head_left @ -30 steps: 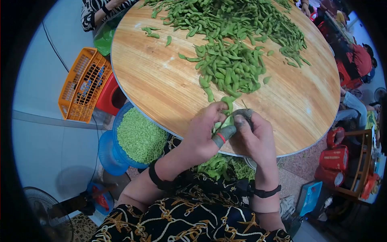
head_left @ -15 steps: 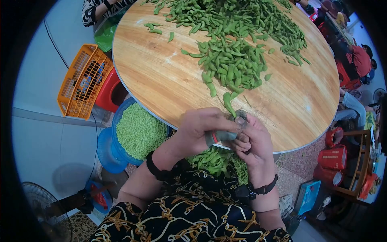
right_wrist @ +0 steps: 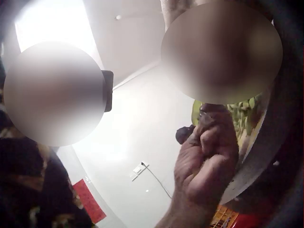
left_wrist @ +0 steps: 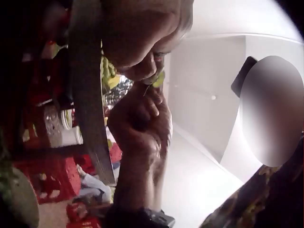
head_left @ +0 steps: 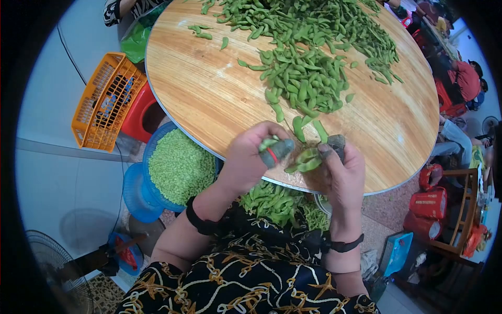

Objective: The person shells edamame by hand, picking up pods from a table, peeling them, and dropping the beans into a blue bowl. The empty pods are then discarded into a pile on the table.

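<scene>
My left hand (head_left: 251, 157), a grey cover with a red band on its thumb, is curled around pale green shelled beans (head_left: 268, 142) over the table's near edge. Across from it, my right hand (head_left: 345, 170) pinches a split-open edamame pod (head_left: 307, 160) between its thumb and dark-covered finger. Just beyond the fingers show a whole green pod (head_left: 298, 129) and a second green piece (head_left: 320, 131). A loose heap of edamame pods (head_left: 306, 78) lies farther up the round wooden table (head_left: 198, 83). In the right wrist view a bit of green shows at the fingertips.
A blue basket (head_left: 151, 141) full of shelled beans (head_left: 180, 167) stands left of the table, by a red stool (head_left: 137, 120) and an orange crate (head_left: 104, 102). Opened hulls (head_left: 272, 201) lie below the table edge. A fan (head_left: 55, 272) stands lower left.
My hands came together on a pod, then drew apart. Beans now show in the left hand and the opened pod hangs from the right.
</scene>
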Motion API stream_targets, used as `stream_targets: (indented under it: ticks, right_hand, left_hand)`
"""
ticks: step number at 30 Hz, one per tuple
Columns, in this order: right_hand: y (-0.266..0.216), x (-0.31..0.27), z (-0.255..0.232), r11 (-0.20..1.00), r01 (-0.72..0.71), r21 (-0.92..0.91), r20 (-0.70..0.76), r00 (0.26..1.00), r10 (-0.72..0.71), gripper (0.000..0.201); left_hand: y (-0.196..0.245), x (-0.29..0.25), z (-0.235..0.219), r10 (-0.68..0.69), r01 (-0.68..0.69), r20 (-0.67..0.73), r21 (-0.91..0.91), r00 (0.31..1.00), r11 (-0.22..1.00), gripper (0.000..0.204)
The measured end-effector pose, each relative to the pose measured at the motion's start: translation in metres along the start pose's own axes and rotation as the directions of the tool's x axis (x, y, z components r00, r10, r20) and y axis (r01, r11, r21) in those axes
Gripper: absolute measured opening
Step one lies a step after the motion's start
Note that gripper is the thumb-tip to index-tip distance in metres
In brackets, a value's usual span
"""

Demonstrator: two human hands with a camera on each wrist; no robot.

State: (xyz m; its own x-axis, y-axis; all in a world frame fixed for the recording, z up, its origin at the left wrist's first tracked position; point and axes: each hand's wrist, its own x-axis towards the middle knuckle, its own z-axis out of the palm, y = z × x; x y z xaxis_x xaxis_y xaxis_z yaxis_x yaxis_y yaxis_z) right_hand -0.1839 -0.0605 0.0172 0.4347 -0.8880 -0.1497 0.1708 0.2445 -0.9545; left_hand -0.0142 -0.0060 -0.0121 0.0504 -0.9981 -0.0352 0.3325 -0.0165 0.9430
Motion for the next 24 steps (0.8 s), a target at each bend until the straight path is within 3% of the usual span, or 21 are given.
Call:
stream_targets:
  ticks: [1, 2, 3, 4, 5, 7, 11, 12, 13, 14, 15, 16, 17, 21, 24]
  right_hand:
    - [-0.003, 0.0, -0.004, 0.981, 0.056, -0.184, -0.002, 0.998, -0.057, 0.008]
    - [0.0, 0.001, -0.011, 0.967, 0.056, -0.25, 0.058, 0.997, -0.042, 0.01]
    - [-0.001, 0.0, -0.013, 0.967, 0.056, -0.25, 0.056, 0.997, -0.043, 0.01]
    - [-0.004, -0.003, -0.013, 0.96, -0.009, -0.281, 0.121, 0.992, 0.045, 0.01]
    - [-0.008, -0.005, -0.013, 0.946, -0.071, -0.316, 0.183, 0.974, 0.134, 0.011]
    - [-0.013, -0.008, -0.013, 0.927, -0.103, -0.361, 0.197, 0.963, 0.183, 0.013]
    - [-0.015, -0.013, -0.007, 0.935, -0.083, -0.345, 0.28, 0.942, 0.187, 0.016]
    - [-0.013, -0.012, -0.005, 0.982, -0.119, -0.149, 0.217, 0.965, 0.15, 0.017]
    - [-0.012, -0.01, -0.004, 0.99, -0.133, 0.054, 0.148, 0.981, 0.124, 0.019]
    - [-0.008, -0.005, -0.005, 0.996, -0.03, -0.088, 0.111, 0.993, 0.04, 0.023]
    - [-0.007, -0.006, -0.002, 0.996, -0.03, -0.088, 0.113, 0.993, 0.04, 0.023]
    - [-0.005, -0.008, 0.003, 0.997, -0.071, -0.037, 0.18, 0.981, 0.077, 0.024]
    - [-0.004, -0.009, 0.005, 0.993, -0.118, 0.012, 0.247, 0.963, 0.111, 0.024]
    - [-0.002, -0.013, 0.003, 0.983, -0.18, 0.035, 0.332, 0.93, 0.159, 0.024]
    - [-0.001, -0.012, 0.004, 0.978, -0.206, -0.025, 0.315, 0.927, 0.203, 0.023]
  left_hand:
    - [0.002, -0.001, -0.001, 0.169, -0.098, -0.111, 0.47, 0.979, 0.877, 0.018]
    - [0.008, -0.003, 0.0, 0.168, -0.098, -0.109, 0.469, 0.98, 0.878, 0.018]
    - [0.016, -0.005, 0.003, 0.305, -0.239, 0.021, 0.672, 0.952, 0.701, 0.02]
    - [0.019, -0.006, 0.004, 0.398, -0.365, 0.179, 0.808, 0.9, 0.462, 0.022]
    - [0.017, -0.007, 0.004, 0.399, -0.366, 0.178, 0.807, 0.899, 0.464, 0.022]
    - [0.009, -0.01, 0.004, 0.407, -0.512, 0.316, 0.612, 0.857, 0.603, 0.034]
    - [0.018, -0.008, 0.005, 0.375, -0.462, 0.288, 0.692, 0.881, 0.555, 0.023]
    - [0.011, -0.008, 0.005, 0.374, -0.462, 0.289, 0.691, 0.881, 0.555, 0.023]
    - [-0.001, -0.007, 0.005, 0.315, -0.345, 0.144, 0.449, 0.938, 0.824, 0.02]
    - [-0.008, -0.008, 0.006, 0.201, -0.203, 0.027, 0.129, 0.979, 0.971, 0.017]
    - [-0.007, -0.009, 0.007, 0.203, -0.204, 0.026, 0.129, 0.979, 0.97, 0.017]
    - [-0.004, -0.009, 0.009, 0.097, -0.096, 0.0, -0.133, 0.995, 0.986, 0.017]
    - [-0.003, -0.01, 0.01, -0.016, 0.016, 0.004, -0.388, 1.0, 0.921, 0.019]
    - [-0.005, -0.01, 0.012, 0.027, -0.027, -0.006, -0.399, 1.0, 0.916, 0.025]
    - [-0.004, -0.011, 0.015, 0.012, -0.013, -0.006, -0.439, 1.0, 0.899, 0.026]
